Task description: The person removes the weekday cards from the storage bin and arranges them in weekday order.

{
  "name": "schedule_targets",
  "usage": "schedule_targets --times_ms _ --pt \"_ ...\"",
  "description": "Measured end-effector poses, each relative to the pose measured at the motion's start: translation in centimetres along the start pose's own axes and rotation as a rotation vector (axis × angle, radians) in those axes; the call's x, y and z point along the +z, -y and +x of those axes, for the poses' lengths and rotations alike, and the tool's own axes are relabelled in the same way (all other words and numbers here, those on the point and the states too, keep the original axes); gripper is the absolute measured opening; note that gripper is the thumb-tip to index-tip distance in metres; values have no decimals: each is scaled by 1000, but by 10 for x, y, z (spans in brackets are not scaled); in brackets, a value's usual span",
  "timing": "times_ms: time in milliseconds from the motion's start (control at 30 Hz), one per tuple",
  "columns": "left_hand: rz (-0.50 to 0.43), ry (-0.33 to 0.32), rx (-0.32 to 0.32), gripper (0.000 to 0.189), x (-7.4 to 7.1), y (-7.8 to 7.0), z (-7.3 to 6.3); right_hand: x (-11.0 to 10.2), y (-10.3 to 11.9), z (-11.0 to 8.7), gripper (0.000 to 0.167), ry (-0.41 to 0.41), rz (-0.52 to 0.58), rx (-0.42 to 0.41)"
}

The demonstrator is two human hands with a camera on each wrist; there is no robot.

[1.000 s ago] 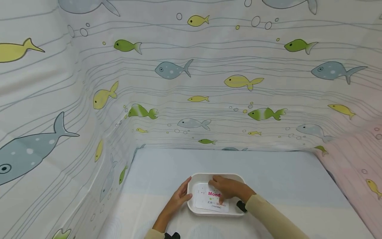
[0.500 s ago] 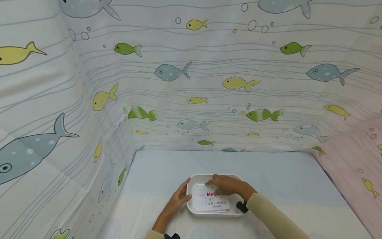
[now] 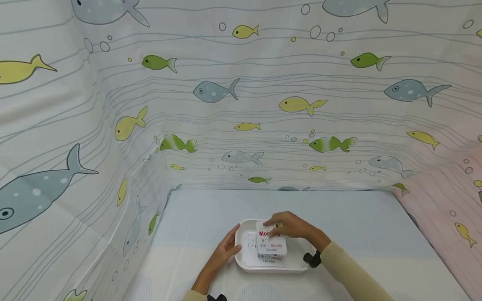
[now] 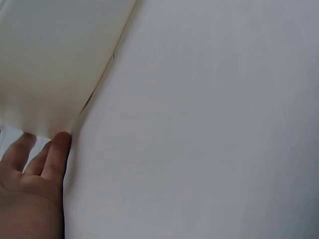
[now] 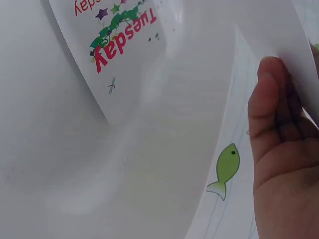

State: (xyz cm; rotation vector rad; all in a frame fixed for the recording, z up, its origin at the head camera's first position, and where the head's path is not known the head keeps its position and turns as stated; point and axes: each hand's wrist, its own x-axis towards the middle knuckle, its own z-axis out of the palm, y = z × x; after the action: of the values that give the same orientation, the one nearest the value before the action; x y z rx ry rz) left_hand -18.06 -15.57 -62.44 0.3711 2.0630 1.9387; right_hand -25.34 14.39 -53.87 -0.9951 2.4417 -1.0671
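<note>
A white rectangular tray (image 3: 297,256) with rounded corners sits on the table. My left hand (image 3: 224,251) holds its left end, thumb over the rim and fingers against the outer side; in the left wrist view these fingers (image 4: 59,154) meet the tray wall (image 4: 55,55). Between thumb and fingers, my right hand (image 3: 295,225) pinches a "Monday" card (image 3: 272,247), raised above the tray. A "Tuesday" card (image 3: 274,261) lies below it, on the pile in the tray. From the right wrist, the held card (image 5: 299,64) shows its blank back, and the Tuesday card (image 5: 119,40) appears upside down.
Another white card (image 3: 249,255) shows at the left of the pile. Pale cloth (image 3: 339,209) covers the table, and fish-print fabric (image 3: 211,121) hangs around the back and sides. Each wrist wears a black device (image 3: 312,259).
The right hand has lifted the Monday card off the pile, uncovering the Tuesday card under it. The left hand stays on the tray's left end.
</note>
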Motion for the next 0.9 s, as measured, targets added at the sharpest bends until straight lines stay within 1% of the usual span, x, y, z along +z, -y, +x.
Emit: schedule_targets --times_ms 133,233,367,433,533,733,800,900 --pt "7 -10 2 68 -1 1 1 -8 1 -7 53 -1 50 25" --pt "13 -17 1 68 -1 1 2 -12 -2 -11 53 -35 42 40" --pt "14 -22 2 67 1 0 3 -14 -8 -16 40 -148 34 43" --pt "16 -27 1 67 1 0 4 -14 -10 -18 35 -213 52 48" --pt "20 -31 1 67 2 1 5 -14 -12 -22 36 -277 94 64" --pt "6 -26 7 66 3 3 7 -15 -18 -29 55 -314 239 149" --pt "3 -24 17 66 4 4 7 -17 -21 -32 59 -319 263 167" --pt "-4 -21 23 66 4 5 8 -21 -28 -37 60 -330 287 191"
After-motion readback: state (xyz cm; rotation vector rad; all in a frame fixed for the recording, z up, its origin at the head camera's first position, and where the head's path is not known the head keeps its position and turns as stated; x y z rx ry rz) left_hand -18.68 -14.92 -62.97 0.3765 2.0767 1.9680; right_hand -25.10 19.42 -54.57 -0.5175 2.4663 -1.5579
